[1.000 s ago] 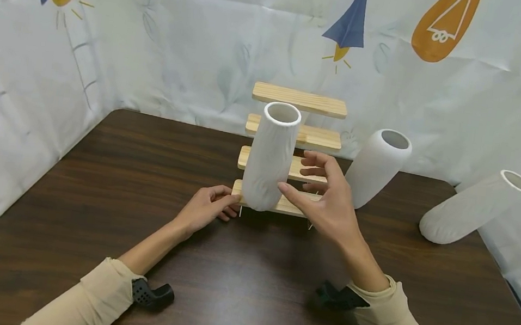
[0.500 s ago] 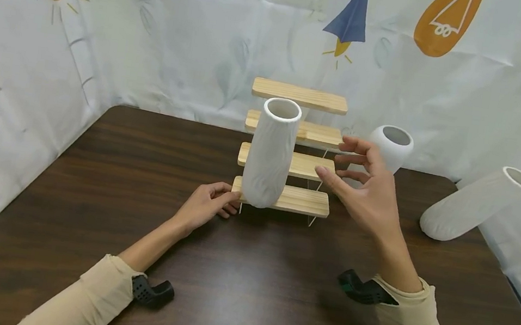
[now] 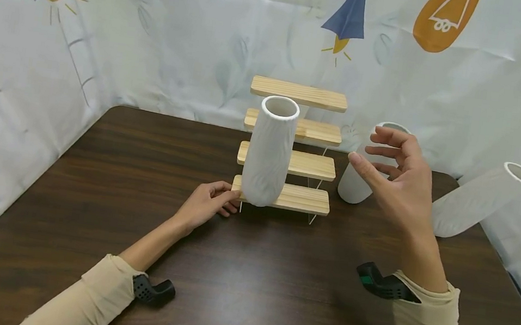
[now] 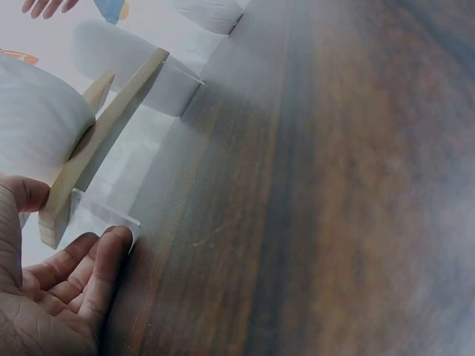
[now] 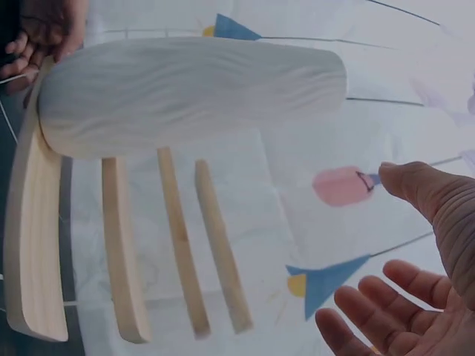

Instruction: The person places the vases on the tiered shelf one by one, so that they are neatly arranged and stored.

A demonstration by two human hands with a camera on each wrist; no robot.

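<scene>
A white vase [image 3: 269,152] with a rippled surface stands upright on the left part of the lowest board of a tiered wooden display stand [image 3: 305,199]. At that board's left end my left hand [image 3: 205,207] grips the stand. The left wrist view shows the thumb [image 4: 28,194] against the board and the curled fingers [image 4: 107,259] by the clear support below it. My right hand [image 3: 403,184] is raised right of the stand, fingers spread and loosely bent, holding nothing. It partly covers a second white vase [image 3: 355,186] standing behind it.
A third white vase [image 3: 472,204] stands at the right side of the dark wooden table [image 3: 243,292]. Behind the table hangs a patterned white cloth [image 3: 195,55]. The stand's upper boards [image 3: 299,93] rise behind the first vase.
My right hand has drawn away from the vase on the stand, moving right until it overlaps the second vase. The left hand stays at the stand's left end.
</scene>
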